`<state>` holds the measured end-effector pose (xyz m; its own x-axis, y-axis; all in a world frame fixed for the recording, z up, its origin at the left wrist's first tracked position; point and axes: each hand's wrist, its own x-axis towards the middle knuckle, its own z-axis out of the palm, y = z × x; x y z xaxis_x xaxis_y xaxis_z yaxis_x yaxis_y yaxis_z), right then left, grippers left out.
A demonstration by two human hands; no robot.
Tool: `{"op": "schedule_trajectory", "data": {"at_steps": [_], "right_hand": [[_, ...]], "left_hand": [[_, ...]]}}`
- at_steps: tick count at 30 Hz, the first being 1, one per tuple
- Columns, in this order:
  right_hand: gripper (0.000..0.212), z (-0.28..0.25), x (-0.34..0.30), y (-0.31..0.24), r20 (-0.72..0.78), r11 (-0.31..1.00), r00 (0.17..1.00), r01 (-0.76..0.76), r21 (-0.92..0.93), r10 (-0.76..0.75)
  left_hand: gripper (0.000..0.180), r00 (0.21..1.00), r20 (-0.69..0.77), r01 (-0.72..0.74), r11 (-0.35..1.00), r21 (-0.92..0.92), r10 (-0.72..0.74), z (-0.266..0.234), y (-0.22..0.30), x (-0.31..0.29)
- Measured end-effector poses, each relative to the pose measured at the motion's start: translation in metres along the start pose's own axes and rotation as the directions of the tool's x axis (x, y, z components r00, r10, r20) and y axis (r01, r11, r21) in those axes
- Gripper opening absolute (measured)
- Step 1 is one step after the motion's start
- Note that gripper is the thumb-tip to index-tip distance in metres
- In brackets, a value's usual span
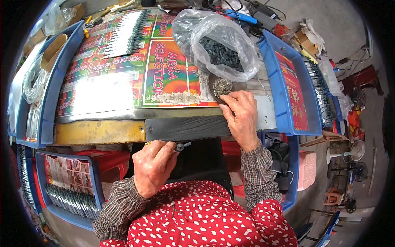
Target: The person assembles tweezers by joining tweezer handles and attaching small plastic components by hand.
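My left hand (153,165) is closed in front of the table edge, round a small dark grey part (181,147) whose narrow stem sticks out past the fingers. At the right of the table, my right hand (242,117) has thumb and fingertips drawn together over the near rim of a dark round dish (238,86). Small metal pieces (222,87) lie heaped in that dish, touching the fingertips. Whatever sits in this pinch is hidden. Just behind the dish, a clear plastic bag (193,31) stands open, full of dark small parts (220,53).
Thin pointed rods with dark ends (131,35) lie in a row on the colourful printed sheet (111,78). Blue bins (271,66) flank the table; a blue crate (70,220) of similar rods is lower left. Pale crumbs (175,98) cover the sheet's near edge.
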<state>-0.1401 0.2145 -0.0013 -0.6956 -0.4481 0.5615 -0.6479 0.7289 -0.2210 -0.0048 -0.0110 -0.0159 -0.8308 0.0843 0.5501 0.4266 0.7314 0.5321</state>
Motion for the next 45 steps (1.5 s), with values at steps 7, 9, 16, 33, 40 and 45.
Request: {"op": "schedule_trajectory", "data": {"at_steps": [7, 9, 16, 33, 40, 45], "right_hand": [[0.020, -0.001, 0.003, -0.003, 0.012, 1.000, 1.000, -0.006, 0.014, 0.006], [0.018, -0.001, 0.005, -0.004, 0.028, 0.999, 1.000, -0.016, 0.029, 0.015], [0.009, -0.012, 0.006, -0.016, -0.092, 0.990, 0.995, -0.011, 0.140, 0.025], [0.020, -0.009, -0.041, -0.084, 0.069, 0.783, 0.994, 0.023, 0.621, -0.084], [0.018, -0.008, -0.042, -0.086, 0.046, 0.793, 0.995, 0.040, 0.608, -0.086], [0.017, -0.006, -0.045, -0.087, 0.028, 0.793, 0.997, 0.041, 0.608, -0.072]], "left_hand": [[0.031, 1.000, 0.012, 0.009, 1.000, -0.017, -0.009, 0.000, 0.002, -0.001], [0.030, 0.999, 0.033, 0.042, 0.999, -0.026, -0.041, -0.002, 0.005, -0.001], [0.028, 0.996, 0.051, 0.082, 0.993, -0.085, -0.078, -0.006, 0.008, 0.002], [0.025, 0.986, 0.107, 0.147, 0.974, -0.174, -0.129, -0.010, 0.019, -0.003], [0.025, 0.991, 0.079, 0.115, 0.981, -0.159, -0.104, -0.007, 0.017, -0.005], [0.026, 0.992, 0.077, 0.108, 0.981, -0.158, -0.097, -0.006, 0.016, -0.006]]}}
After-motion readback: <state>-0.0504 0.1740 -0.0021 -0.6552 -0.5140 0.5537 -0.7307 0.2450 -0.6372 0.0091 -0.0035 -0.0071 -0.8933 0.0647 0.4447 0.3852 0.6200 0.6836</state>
